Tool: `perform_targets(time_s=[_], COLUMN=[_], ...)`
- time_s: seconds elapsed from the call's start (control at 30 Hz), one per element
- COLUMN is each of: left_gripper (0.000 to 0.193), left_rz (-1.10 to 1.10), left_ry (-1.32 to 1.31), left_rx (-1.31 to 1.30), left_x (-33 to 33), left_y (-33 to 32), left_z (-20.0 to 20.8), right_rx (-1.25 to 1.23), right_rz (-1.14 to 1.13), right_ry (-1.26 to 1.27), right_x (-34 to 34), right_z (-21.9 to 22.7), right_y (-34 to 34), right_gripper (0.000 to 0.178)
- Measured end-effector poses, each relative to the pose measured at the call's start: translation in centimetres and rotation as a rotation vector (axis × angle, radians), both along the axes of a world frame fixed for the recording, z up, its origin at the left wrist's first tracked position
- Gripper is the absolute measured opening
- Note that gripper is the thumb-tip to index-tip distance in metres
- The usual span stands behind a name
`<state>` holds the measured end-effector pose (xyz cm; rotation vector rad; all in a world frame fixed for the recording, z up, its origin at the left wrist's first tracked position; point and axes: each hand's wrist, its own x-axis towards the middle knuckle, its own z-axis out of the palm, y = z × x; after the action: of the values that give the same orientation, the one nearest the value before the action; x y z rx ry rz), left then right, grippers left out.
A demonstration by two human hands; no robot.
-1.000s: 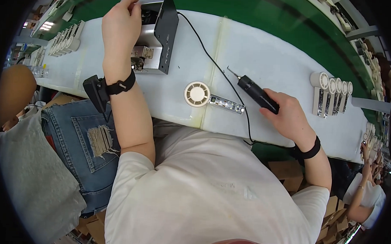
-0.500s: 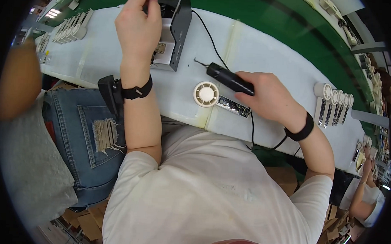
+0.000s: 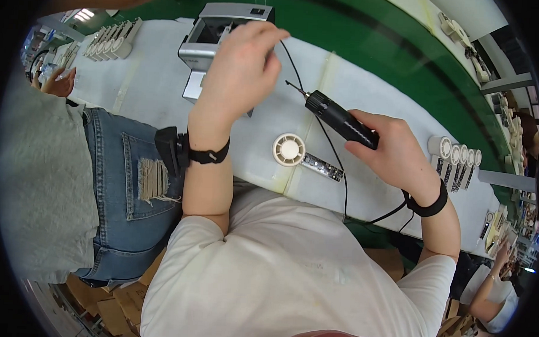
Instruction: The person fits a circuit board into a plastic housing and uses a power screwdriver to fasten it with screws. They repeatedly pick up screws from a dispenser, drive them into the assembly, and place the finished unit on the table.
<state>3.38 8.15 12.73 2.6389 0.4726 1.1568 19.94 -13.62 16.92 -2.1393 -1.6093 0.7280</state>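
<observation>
Right hand (image 3: 395, 150) grip clamps the black electric screwdriver (image 3: 342, 119); left hand (image 3: 240, 72) fingers pinch together.

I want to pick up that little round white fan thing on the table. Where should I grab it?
Grab the small fan by its long thin handle, coming straight down from above. It lies flat on the white table, and the handle gives two straight sides to pinch. The round head is wider and harder to hold.

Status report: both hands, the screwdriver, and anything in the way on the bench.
Right hand grips black electric screwdriver, bit up-left. Left hand raised near bit, fingers pinched. Small white fan unit lies untouched below.
</observation>
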Motion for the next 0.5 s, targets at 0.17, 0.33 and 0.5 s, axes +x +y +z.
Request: perform_targets(time_s=[0.17, 0.33, 0.5], left_gripper=[0.03, 0.024, 0.018], left_rz=[0.07, 0.036, -0.026], left_ry=[0.074, 0.065, -0.05], left_rx=[0.106, -0.031, -0.006], left_x=[0.0, 0.9, 1.1], left_y=[-1.5, -0.9, 0.8], left_z=[0.9, 1.3, 0.3], right_rx=[0.059, 0.147, 0.175], right_rz=[-0.062, -0.044, -0.027], right_ry=[-0.02, -0.03, -0.012], right_x=[0.8, 1.2, 1.3], right_z=[2.4, 3.8, 4.3], right_y=[0.1, 0.5, 1.2], right_gripper=[0.042, 0.044, 0.045])
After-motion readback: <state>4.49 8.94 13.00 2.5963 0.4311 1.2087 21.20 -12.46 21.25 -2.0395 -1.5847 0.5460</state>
